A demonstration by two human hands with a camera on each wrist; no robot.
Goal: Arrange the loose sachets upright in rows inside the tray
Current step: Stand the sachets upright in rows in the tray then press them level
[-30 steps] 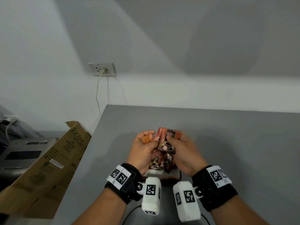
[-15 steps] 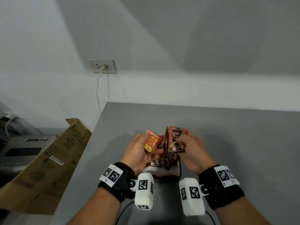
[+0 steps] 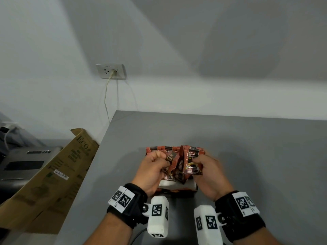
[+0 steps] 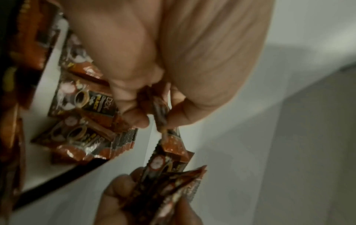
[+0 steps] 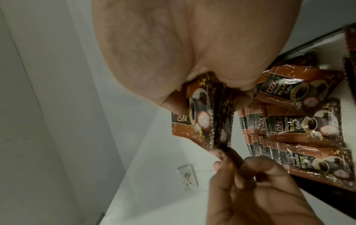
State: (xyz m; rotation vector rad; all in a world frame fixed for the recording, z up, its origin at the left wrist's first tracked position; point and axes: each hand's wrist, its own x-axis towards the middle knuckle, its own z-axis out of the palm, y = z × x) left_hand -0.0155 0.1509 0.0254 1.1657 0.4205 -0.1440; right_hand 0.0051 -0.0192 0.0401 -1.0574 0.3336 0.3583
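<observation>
Brown-and-orange coffee sachets fill a white-floored tray [image 3: 177, 185] near the table's front. My right hand [image 3: 196, 160] grips a small bundle of sachets [image 3: 192, 163] upright over the tray. My left hand [image 3: 163, 159] pinches the end of one sachet [image 3: 173, 162] right beside that bundle. In the right wrist view the bundle [image 5: 192, 115] sits under my thumb, and my left fingers [image 5: 240, 173] pinch a sachet's tip. Several sachets [image 5: 308, 121] lie flat in the tray, and a row [image 3: 164, 149] stands along its far side.
The grey table [image 3: 247, 156] ends at a left edge next to a leaning cardboard box [image 3: 58, 174]. A wall socket with a plugged cable [image 3: 111, 71] is on the white wall behind. A grey appliance [image 3: 21, 165] sits low at the far left.
My left hand has brought its sachet in against the bundle in my right hand and turned it. Both hands sit slightly lower over the tray.
</observation>
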